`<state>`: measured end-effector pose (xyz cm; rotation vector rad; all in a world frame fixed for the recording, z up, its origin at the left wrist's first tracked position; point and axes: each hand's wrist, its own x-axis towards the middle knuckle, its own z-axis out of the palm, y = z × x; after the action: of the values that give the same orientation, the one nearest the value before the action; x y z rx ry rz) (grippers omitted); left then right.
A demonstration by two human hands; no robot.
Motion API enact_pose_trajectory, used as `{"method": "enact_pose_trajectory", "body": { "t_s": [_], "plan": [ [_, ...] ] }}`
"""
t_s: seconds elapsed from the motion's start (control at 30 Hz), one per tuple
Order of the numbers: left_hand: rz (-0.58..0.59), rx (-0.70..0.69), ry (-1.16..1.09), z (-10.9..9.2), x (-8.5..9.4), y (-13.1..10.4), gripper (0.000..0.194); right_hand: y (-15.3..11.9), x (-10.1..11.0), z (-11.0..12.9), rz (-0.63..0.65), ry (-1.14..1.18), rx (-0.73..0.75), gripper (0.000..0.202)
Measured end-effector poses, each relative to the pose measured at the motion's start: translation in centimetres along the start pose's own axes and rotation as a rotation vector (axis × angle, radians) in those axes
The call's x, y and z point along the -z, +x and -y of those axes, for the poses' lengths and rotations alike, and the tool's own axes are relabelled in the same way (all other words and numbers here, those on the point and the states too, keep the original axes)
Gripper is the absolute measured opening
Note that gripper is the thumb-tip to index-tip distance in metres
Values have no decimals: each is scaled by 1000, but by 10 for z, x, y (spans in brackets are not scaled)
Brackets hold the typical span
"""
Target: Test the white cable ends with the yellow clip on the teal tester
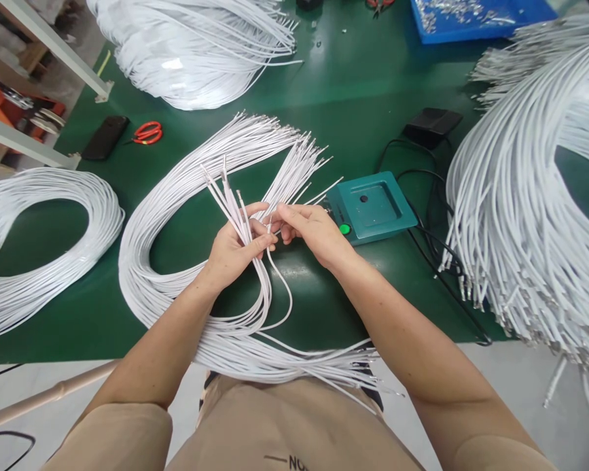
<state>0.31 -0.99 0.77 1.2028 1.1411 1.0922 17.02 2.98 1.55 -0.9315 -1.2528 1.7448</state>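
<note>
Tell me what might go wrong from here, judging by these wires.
The white wires bunched in the left hand might tangle with the middle coil, since they loop down onto it. Loose wire ends past the front edge of the green bench could snag the tan shirt. The large right-side coil might slip, as its ends overhang.

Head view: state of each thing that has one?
Left hand: closed around several white wires
Right hand: curled, grip unclear
Wire bundles: bent in curves
Teal box: lying flat
Green button: bright, possibly lit
Phone: lying flat, dark
Red scissors: lying flat, blades unclear
Blue tray: holding small metal parts
</note>
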Motion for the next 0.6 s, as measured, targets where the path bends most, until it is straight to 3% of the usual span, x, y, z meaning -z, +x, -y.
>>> {"method": "enact_pose_trajectory", "body": {
  "t_s": [0.2, 0.43, 0.6],
  "plan": [
    [-4, 14, 48, 1, 3, -1, 48, 1, 0, -2, -6, 1, -30, 39],
    [47, -2, 78, -1, 3, -1, 39, 0, 1, 1, 60, 25, -55, 15],
    [61, -29, 275, -3, 6, -3, 33, 0, 0, 4, -7, -59, -117, 6]
  ]
}}
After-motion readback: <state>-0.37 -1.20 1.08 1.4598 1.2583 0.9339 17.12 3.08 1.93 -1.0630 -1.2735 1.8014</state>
